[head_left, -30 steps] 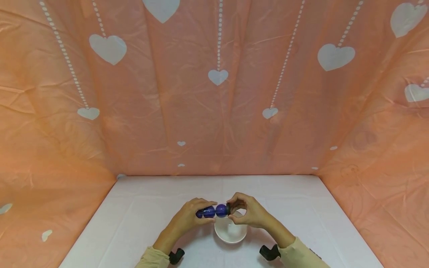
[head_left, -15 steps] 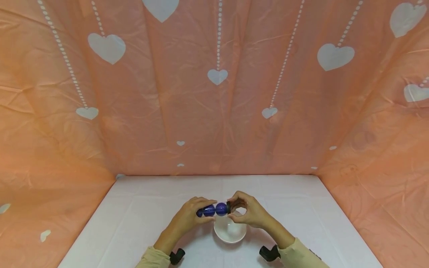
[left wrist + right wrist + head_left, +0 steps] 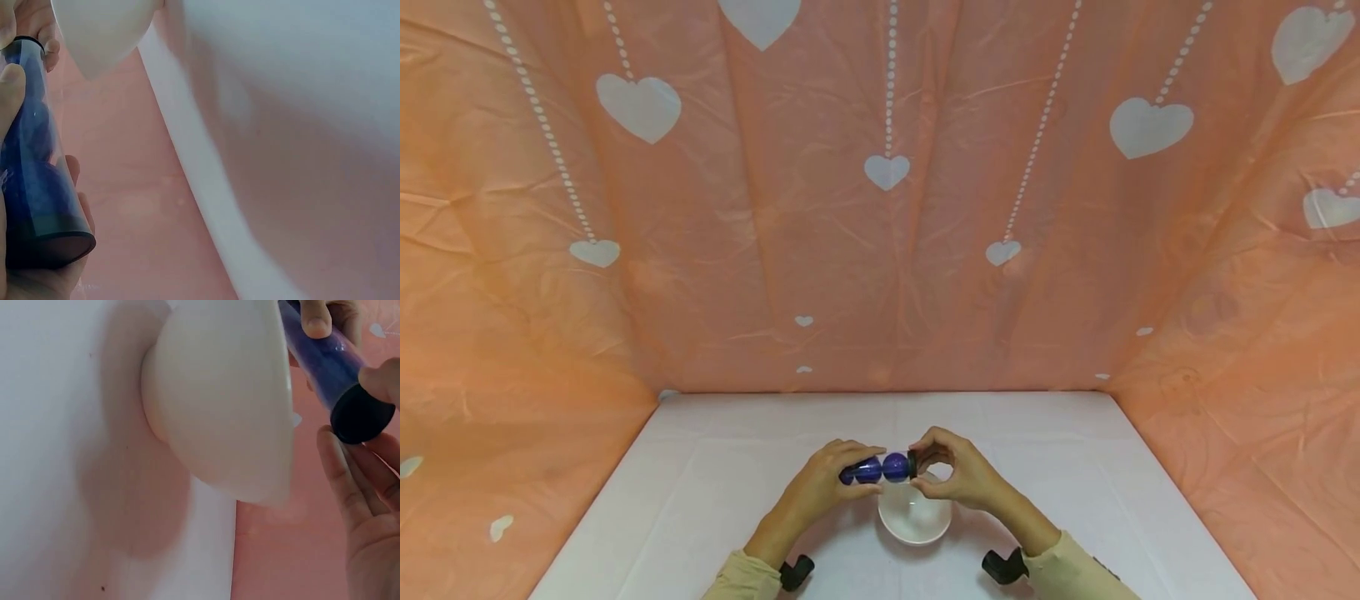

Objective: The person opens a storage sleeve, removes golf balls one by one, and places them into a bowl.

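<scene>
- Our left hand (image 3: pixel 829 477) grips a clear tube (image 3: pixel 882 470) of blue balls (image 3: pixel 896 467), sideways above the desk (image 3: pixel 737 425).
- Our right hand (image 3: pixel 964 477) pinches its black cap (image 3: pixel 912 464).
- A white bowl (image 3: pixel 917 527) stands near, below the tube.

This looks like a curtained-off booth. Peach sheets (image 3: pixel 820 250) printed with white hearts (image 3: pixel 1152 128) enclose a white bench (image 3: pixel 737 433) on three sides.

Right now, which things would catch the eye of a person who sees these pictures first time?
Most likely the clear tube with rounded blue contents, held between the left hand and the right hand, low in the head view. Just below it there stands a white bowl. Behind the table, white hearts stand out on an orange sheet.
</scene>
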